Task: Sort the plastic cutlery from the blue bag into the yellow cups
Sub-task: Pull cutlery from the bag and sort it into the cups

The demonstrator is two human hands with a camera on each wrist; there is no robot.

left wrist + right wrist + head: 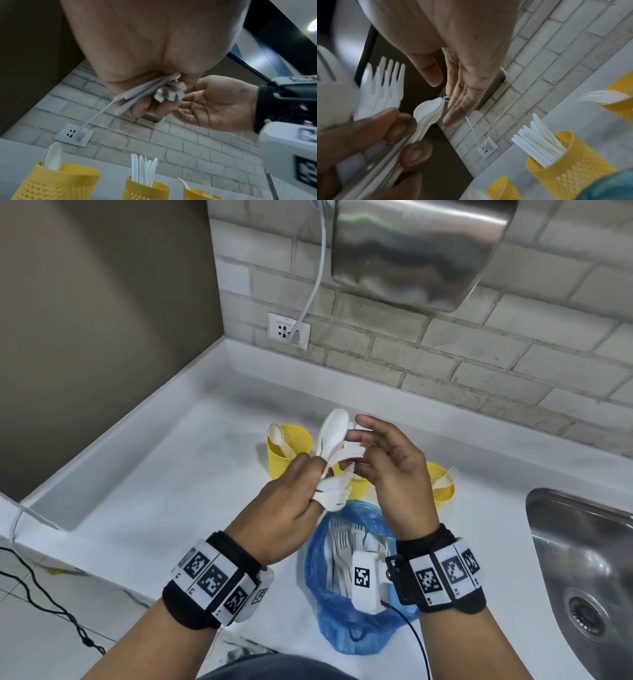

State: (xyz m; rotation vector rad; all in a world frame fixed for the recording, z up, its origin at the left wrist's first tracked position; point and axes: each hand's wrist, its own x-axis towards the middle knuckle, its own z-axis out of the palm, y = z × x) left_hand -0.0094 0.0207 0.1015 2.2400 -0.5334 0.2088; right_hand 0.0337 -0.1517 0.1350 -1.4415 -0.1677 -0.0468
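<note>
My left hand (294, 494) grips a fanned bundle of white plastic spoons and forks (334, 453) above the cups. Beside it my right hand (376, 446) has straight fingers (458, 102) at the spoon bowls (428, 109) and holds nothing. Three yellow perforated cups stand on the counter. The left cup (289, 453) has a spoon, the middle cup (570, 162) has knives, and the right cup (442, 484) has forks. In the head view my hands mostly hide the middle cup. The open blue bag (342, 611) lies under my wrists with more forks inside.
A steel sink (582, 559) is set into the white counter (171, 491) at the right. On the tiled wall behind are a socket (288, 331) with a white cable and a metal hand dryer (421, 251). A black cable (51, 604) trails at the lower left.
</note>
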